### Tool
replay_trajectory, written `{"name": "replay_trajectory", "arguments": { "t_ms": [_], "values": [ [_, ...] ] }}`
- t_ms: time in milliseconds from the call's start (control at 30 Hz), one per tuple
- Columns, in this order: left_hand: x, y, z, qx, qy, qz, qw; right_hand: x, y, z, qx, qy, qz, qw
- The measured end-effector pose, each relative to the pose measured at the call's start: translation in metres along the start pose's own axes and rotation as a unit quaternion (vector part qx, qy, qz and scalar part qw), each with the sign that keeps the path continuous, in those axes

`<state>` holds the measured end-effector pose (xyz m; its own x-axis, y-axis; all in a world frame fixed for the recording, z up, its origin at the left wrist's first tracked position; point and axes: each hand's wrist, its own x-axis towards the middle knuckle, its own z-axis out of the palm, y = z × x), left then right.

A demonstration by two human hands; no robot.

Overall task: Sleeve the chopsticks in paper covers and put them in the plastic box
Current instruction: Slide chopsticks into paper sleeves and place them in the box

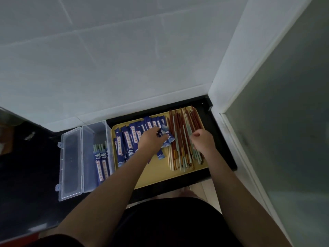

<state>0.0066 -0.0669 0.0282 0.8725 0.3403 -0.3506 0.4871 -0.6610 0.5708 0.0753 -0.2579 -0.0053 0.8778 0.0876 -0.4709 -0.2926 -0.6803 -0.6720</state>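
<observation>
Head view, going left to right. Plastic box [85, 157] is sitting open on the dark counter [26, 175], lid [70, 163] lying flat on its left side; two sleeved chopstick sets [101, 164] are lying in it, so progress is looking early. Yellow tray [160, 173] is sitting just beside the box, almost touching. Paper covers [128, 139] are piling on its left half. Left hand [151, 139] is pinching one cover [164, 135] off the pile. Loose chopsticks [181, 139], many, are lying unsleeved on the tray's right half. Right hand [203, 139] is curling its fingers over the chopsticks; cannot tell if it is gripping one. Most of the job is looking undone. Room: tiled wall [106, 68] is closing in behind the tray, white door frame [231, 86] crowding the right; front tray floor is giving working space.
</observation>
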Motion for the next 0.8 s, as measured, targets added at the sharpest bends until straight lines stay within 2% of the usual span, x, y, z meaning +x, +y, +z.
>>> {"name": "replay_trajectory", "arguments": {
  "t_ms": [33,100,167,433,800],
  "values": [
    [0.001,0.000,0.002,-0.082,-0.010,-0.035,0.996,0.002,0.009,0.003,-0.057,-0.004,0.007,0.998],
    [0.002,0.005,0.008,-0.234,-0.039,-0.110,0.965,0.003,0.025,0.007,-0.144,-0.011,0.026,0.989],
    [0.000,0.010,0.011,-0.321,-0.056,-0.168,0.930,0.002,0.033,0.013,-0.195,-0.022,0.042,0.980],
    [0.000,0.009,0.020,-0.427,-0.081,-0.257,0.863,0.002,0.030,0.022,-0.250,-0.024,0.020,0.968],
    [-0.001,0.023,0.031,-0.512,-0.106,-0.281,0.805,0.008,0.031,0.012,-0.245,-0.070,0.053,0.966]
  ]
}}
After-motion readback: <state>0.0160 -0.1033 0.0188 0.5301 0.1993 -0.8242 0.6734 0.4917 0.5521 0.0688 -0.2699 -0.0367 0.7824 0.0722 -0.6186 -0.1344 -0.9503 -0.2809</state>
